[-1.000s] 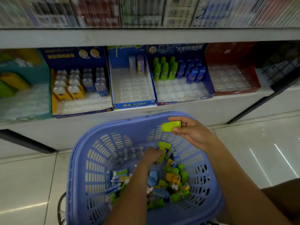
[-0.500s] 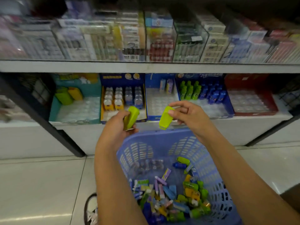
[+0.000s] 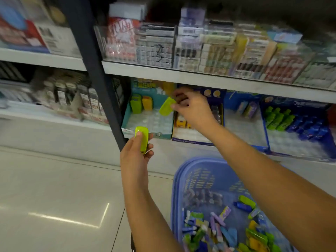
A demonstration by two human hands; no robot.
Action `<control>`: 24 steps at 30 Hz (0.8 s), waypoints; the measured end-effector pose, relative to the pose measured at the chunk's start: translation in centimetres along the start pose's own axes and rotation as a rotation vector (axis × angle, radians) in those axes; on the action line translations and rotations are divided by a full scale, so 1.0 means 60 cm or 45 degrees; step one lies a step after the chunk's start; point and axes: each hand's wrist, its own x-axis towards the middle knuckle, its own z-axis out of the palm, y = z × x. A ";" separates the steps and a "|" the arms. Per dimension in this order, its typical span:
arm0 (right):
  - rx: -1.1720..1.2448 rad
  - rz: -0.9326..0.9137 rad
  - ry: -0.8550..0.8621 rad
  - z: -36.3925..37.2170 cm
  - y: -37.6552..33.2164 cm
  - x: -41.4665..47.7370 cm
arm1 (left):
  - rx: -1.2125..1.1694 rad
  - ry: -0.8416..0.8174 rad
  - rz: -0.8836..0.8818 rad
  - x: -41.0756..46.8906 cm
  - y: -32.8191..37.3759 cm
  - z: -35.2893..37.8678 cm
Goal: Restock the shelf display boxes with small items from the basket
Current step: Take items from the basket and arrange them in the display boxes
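Observation:
My right hand (image 3: 192, 108) holds a lime-green item (image 3: 167, 107) tilted over the teal display box (image 3: 145, 129) on the lower shelf. At the back of that box stand a green piece (image 3: 136, 106) and an orange one (image 3: 147, 103) over a clear tray of hollow slots. In front of the box and lower, my left hand (image 3: 135, 157) grips a second lime-green item (image 3: 142, 140). The blue plastic basket (image 3: 179, 179) sits at the lower right on the floor, with several small coloured items (image 3: 218, 231) in it.
A dark shelf upright (image 3: 98, 73) slants down just left of the teal box. To the right stand a yellow-and-navy display box (image 3: 192, 138) and blue display boxes (image 3: 243, 122) with green and blue items. The upper shelf (image 3: 200, 77) is packed with boxed goods. Pale floor tiles lie on the left.
Both hands rose out of the basket, each with a lime-green item, and shifted left. The right hand now reaches over the teal box; the view swung left and up.

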 end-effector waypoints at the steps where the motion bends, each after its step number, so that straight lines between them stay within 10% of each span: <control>1: -0.061 -0.064 -0.015 0.021 -0.004 0.011 | -0.013 0.022 0.001 0.002 -0.001 -0.005; 24: -0.454 -0.304 -0.343 0.175 -0.005 0.086 | 0.020 0.124 -0.009 0.018 -0.015 -0.026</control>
